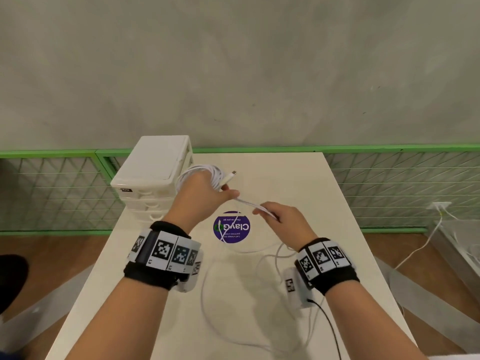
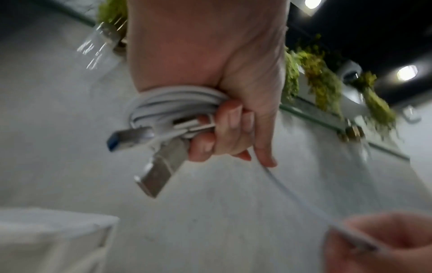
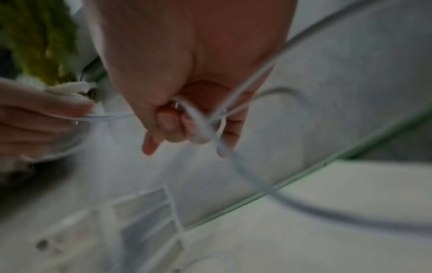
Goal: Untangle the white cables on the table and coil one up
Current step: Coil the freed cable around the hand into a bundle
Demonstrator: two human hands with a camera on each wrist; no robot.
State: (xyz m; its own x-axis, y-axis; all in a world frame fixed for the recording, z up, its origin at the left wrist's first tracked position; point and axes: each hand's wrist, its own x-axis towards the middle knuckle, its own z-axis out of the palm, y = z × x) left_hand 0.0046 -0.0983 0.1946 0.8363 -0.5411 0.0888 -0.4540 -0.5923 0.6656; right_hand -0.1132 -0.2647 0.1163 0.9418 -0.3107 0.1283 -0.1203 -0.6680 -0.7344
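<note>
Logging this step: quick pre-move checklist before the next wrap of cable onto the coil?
1. Left hand grips the coil: ok, fingers curl round the loops.
2. Right hand holds the feed strand: ok, pinched.
3. Strand between the hands free of knots: ok in the head view, it runs straight.
4. Plugs clear of the wrap path: not ok, two stick out of the coil.
5. Loose cable on the table untangled: cannot tell, loops cross near the right wrist.
6. Drawer box clear of the coil: cannot tell, close behind it.
</note>
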